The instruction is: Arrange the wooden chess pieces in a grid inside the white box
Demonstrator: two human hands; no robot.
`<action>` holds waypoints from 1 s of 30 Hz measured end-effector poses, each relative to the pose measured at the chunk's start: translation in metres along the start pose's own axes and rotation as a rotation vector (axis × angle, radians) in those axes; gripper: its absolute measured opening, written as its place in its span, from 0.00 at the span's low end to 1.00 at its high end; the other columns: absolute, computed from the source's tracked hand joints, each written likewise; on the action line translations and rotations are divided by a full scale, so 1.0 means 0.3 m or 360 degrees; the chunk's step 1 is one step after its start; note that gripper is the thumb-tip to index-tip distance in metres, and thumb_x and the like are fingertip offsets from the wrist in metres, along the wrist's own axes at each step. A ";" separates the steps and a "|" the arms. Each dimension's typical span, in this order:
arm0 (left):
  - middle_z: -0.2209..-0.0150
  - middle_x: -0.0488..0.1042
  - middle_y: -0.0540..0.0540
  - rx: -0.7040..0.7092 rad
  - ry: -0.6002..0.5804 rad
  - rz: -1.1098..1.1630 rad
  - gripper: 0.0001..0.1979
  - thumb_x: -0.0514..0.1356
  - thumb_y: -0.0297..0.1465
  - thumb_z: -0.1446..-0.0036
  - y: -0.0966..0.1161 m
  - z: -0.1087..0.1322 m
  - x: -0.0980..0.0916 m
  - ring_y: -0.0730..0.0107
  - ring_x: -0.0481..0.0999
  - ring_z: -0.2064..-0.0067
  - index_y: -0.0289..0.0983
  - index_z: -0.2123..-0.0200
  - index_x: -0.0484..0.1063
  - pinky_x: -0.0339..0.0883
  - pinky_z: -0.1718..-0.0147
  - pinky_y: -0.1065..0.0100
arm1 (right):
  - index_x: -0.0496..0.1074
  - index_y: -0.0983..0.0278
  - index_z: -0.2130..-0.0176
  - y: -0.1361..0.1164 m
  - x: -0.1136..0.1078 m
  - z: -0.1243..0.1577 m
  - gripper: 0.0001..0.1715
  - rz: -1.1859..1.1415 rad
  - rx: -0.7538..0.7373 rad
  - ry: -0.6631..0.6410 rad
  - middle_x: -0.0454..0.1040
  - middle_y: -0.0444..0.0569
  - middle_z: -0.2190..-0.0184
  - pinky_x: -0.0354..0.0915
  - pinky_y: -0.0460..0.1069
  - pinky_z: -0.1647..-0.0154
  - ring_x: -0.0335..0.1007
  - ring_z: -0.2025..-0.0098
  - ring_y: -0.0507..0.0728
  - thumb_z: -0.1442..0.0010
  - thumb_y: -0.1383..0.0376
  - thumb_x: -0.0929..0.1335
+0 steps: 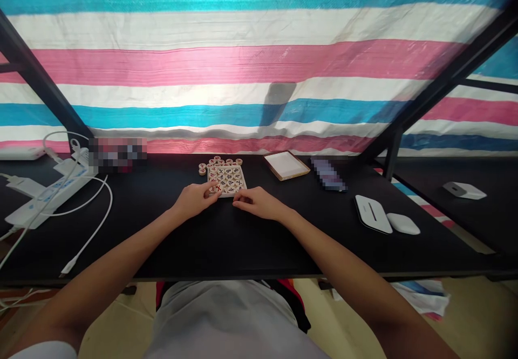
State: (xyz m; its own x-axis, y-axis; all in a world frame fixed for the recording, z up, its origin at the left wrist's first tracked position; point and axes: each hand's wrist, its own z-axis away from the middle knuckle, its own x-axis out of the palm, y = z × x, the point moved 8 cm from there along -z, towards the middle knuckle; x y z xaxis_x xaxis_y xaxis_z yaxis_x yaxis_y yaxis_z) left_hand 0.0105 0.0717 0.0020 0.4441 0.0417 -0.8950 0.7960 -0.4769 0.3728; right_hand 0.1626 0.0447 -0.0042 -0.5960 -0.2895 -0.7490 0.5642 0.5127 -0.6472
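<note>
Straight ahead lies a black table point(226, 240), and behind it hangs a tarp point(243, 67) with blue, white and pink stripes, held between dark metal bars. Near the far edge of the table stands a small box point(227, 179) full of round game pieces. The left hand point(193, 200) has its fingers bent, the tips touching a round piece point(218, 188) at the front left corner of the box. Whether they grip it cannot be told. The right hand point(258, 203) rests loosely curled just beside the front right corner; whether it holds anything is hidden. Loose pieces point(218, 161) lie behind the box, with a flat lid point(286, 164) to the right. A power strip point(48, 197) with a white cable point(95, 224) lies on the left, and two white devices point(384, 217) on the right.
</note>
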 end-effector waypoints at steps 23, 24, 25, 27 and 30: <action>0.71 0.78 0.50 0.0067 -0.0176 -0.0365 0.18 0.50 0.41 0.37 0.030 0.005 0.041 0.63 0.78 0.68 0.51 0.46 0.68 0.64 0.69 0.70 | 0.73 0.64 0.63 0.004 0.017 -0.001 0.10 0.0126 -0.0051 -0.0052 0.74 0.44 0.74 0.60 0.44 0.69 0.69 0.72 0.50 0.39 0.61 0.65; 0.72 0.78 0.50 0.0073 -0.0180 -0.0357 0.18 0.50 0.41 0.38 0.033 0.006 0.041 0.63 0.77 0.68 0.50 0.46 0.68 0.63 0.69 0.71 | 0.74 0.64 0.63 0.004 0.017 0.000 0.10 0.0125 -0.0051 -0.0053 0.74 0.44 0.74 0.60 0.44 0.69 0.69 0.72 0.50 0.39 0.61 0.65; 0.73 0.78 0.50 0.0083 -0.0190 -0.0341 0.19 0.51 0.40 0.38 0.036 0.008 0.041 0.63 0.77 0.69 0.50 0.45 0.68 0.63 0.70 0.71 | 0.74 0.64 0.63 0.004 0.017 0.000 0.10 0.0121 -0.0055 -0.0052 0.74 0.44 0.74 0.60 0.44 0.69 0.69 0.72 0.50 0.39 0.61 0.65; 0.74 0.77 0.50 0.0123 -0.0224 -0.0305 0.20 0.51 0.39 0.38 0.046 0.011 0.046 0.64 0.77 0.70 0.50 0.44 0.66 0.62 0.71 0.72 | 0.74 0.64 0.63 0.003 0.017 0.000 0.10 0.0118 -0.0065 -0.0052 0.74 0.44 0.74 0.60 0.44 0.69 0.69 0.72 0.51 0.39 0.61 0.65; 0.76 0.76 0.51 0.0180 -0.0200 -0.0280 0.21 0.52 0.37 0.39 0.055 0.015 0.040 0.66 0.76 0.72 0.48 0.42 0.64 0.61 0.72 0.73 | 0.73 0.64 0.63 0.003 0.017 -0.001 0.10 0.0112 -0.0066 -0.0054 0.74 0.44 0.74 0.60 0.44 0.69 0.69 0.72 0.51 0.39 0.61 0.65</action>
State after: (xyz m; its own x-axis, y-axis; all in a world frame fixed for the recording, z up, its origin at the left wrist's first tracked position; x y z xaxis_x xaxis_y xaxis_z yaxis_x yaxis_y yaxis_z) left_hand 0.0272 0.0603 -0.0038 0.2422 0.0267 -0.9699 0.8024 -0.5674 0.1848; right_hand 0.1599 0.0438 -0.0086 -0.5357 -0.2787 -0.7971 0.5794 0.5654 -0.5871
